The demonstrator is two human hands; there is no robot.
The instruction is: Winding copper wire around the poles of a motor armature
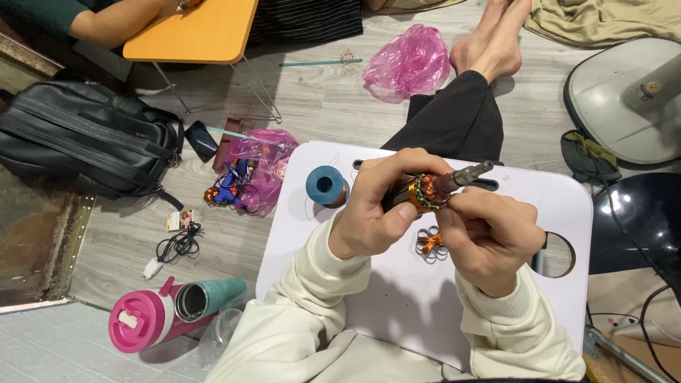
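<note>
left hand (365, 216) clenched round motor armature (433, 190), above white lap table (560, 191) | long axis up-right, shaft tip clear of fingers | right hand (486, 237) pinching copper winding end, nearer shaft | blue wire spool (326, 186) left

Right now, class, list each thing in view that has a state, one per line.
Motor rotor: held in both hands, shaft end free.
Left hand: shut on rotor.
Right hand: fingers on the rotor.
Blue spool: standing on the white lap table.
Pink-lidded flask: lying on its side.
</note>
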